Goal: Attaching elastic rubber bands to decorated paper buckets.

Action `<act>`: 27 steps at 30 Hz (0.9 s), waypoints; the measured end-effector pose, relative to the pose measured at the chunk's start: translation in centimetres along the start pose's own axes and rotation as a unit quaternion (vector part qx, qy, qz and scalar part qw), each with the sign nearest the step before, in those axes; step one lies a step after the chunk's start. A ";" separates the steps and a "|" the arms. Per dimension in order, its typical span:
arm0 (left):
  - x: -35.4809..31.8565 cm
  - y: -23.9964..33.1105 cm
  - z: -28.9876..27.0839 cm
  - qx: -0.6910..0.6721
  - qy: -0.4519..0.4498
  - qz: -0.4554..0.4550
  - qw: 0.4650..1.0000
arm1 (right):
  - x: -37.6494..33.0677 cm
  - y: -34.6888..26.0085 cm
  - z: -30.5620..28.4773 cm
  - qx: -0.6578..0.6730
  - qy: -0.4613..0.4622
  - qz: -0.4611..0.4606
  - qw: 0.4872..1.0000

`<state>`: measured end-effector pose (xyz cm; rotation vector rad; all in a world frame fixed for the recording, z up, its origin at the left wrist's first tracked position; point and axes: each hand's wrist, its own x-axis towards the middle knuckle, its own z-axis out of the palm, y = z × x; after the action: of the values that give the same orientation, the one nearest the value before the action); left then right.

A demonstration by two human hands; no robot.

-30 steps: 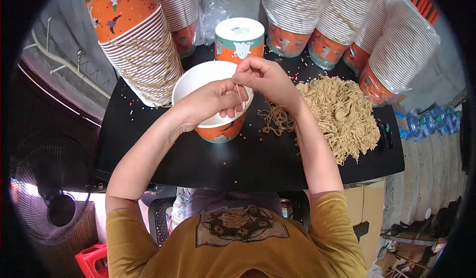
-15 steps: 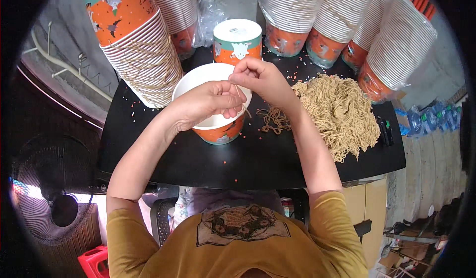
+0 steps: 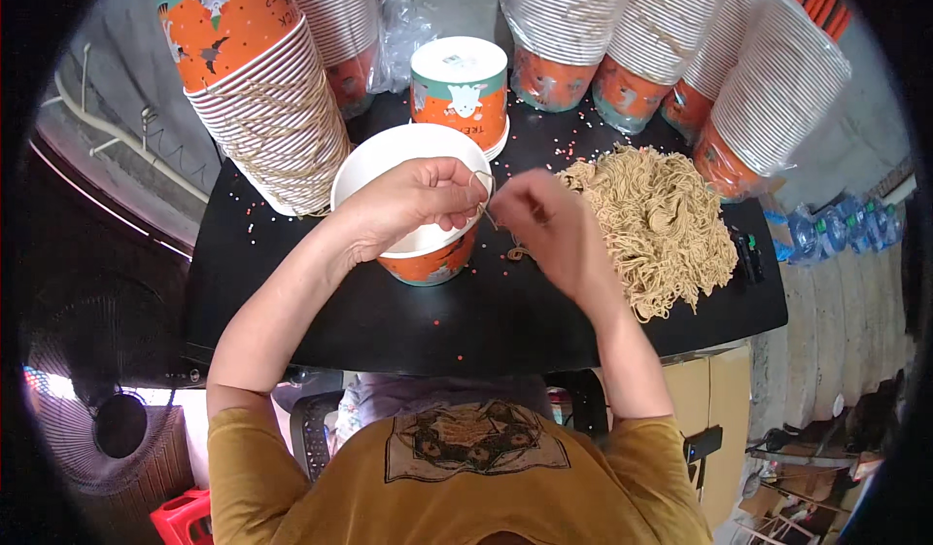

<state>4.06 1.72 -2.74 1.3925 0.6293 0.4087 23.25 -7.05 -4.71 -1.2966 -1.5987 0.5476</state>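
An orange paper bucket (image 3: pixel 428 269) with a white inside stands upright on the black table. Over its rim my left hand (image 3: pixel 423 195) has thumb and fingers pinched on a tan cord (image 3: pixel 485 177); a thin loop of it shows at the fingertips. Just right of the bucket is my right hand (image 3: pixel 544 214), its fingers curled and smeared by motion, so whether they hold the cord cannot be made out. Beneath that hand lie a few strands of cord, mostly hidden. A big pile of tan cords (image 3: pixel 671 224) lies to its right.
Behind the bucket an upside-down orange bucket (image 3: pixel 459 93) sits on the table (image 3: pixel 360 321). A tall nested stack with cord handles (image 3: pixel 267 137) leans at left. Plastic-wrapped stacks (image 3: pixel 768 107) line the back right. Tiny beads are scattered about. A fan (image 3: pixel 121 419) stands at lower left.
My right hand has come away from my left fingertips, moving right and down toward me. My left hand stays over the bucket, still pinching. The whole view has shifted slightly.
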 end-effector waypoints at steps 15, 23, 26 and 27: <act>0.5 -0.2 0.1 -0.003 -0.005 0.001 1.000 | -2.4 1.5 3.2 0.120 0.031 0.106 0.987; 0.6 -0.2 -0.1 -0.050 0.002 -0.051 0.997 | -2.7 0.2 3.4 -0.011 0.084 0.021 0.996; 0.4 0.7 0.1 -0.119 0.006 -0.098 0.988 | -2.4 -0.2 4.5 -0.063 0.130 -0.096 0.985; 0.4 0.9 0.0 -0.137 0.001 -0.106 0.985 | -2.3 -0.2 4.7 -0.090 0.134 -0.119 0.980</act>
<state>4.50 2.09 -1.94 1.0523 0.6880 0.3119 18.98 -8.17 -7.44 -1.2285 -1.5729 0.0776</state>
